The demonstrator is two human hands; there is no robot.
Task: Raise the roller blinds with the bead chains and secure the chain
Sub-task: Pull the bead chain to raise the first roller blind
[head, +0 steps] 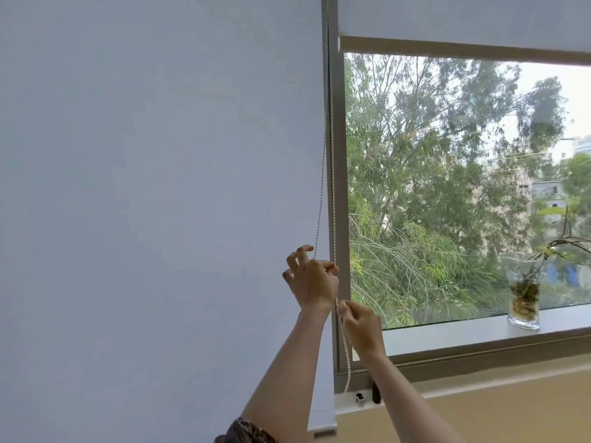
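A pale grey roller blind (160,187) hangs fully lowered on the left, its bottom bar (321,431) low in view. A second blind (463,17) on the right is raised, its bottom bar (447,47) near the top of the window. A white bead chain (332,187) hangs along the window frame between the blinds. My left hand (311,279) pinches the chain with thumb and forefinger, other fingers spread. Just below, my right hand (363,330) is closed on the same chain. A thinner strand (320,193) slants up from my left hand.
A glass vase (524,295) with a leafy plant stands on the window sill (447,334) at the right. Small dark fittings (367,396) sit on the ledge below the frame. Trees and buildings show through the pane.
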